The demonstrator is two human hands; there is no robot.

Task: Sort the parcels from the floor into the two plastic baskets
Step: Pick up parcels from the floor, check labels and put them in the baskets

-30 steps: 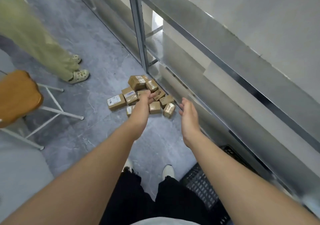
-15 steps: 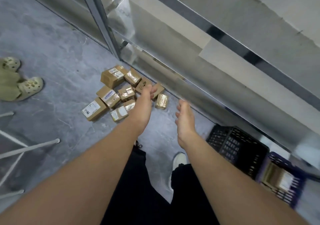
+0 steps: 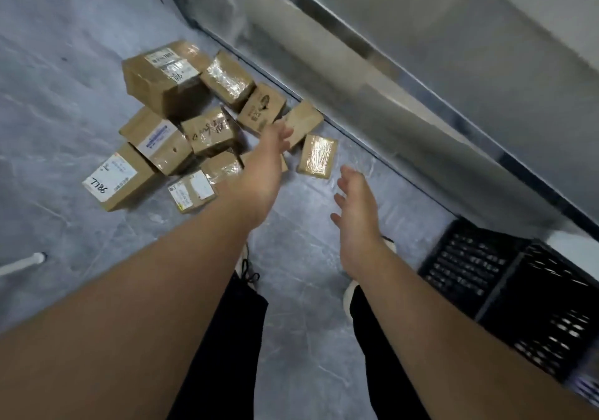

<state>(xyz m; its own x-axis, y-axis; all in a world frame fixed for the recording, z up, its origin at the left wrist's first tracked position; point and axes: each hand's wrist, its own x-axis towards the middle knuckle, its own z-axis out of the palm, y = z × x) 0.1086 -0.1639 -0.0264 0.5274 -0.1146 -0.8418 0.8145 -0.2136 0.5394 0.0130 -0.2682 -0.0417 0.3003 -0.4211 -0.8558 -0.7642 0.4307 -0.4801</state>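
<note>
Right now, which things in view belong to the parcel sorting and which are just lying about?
Job: pile of cardboard parcels on the floor; black plastic basket at the right; left hand and right hand, both open, stretched toward the pile.
Lying about: metal shelving beside the pile; white furniture leg at the left edge.

A grey marbled floor (image 3: 64, 47) runs up to a metal shelving rack (image 3: 356, 40) along the right, with a pale wall (image 3: 534, 14) behind it. A white tubular leg (image 3: 22, 262) with a dark tip rests on the floor at the left edge. Below are black trousers (image 3: 227, 338) and white shoes (image 3: 348, 295).
</note>
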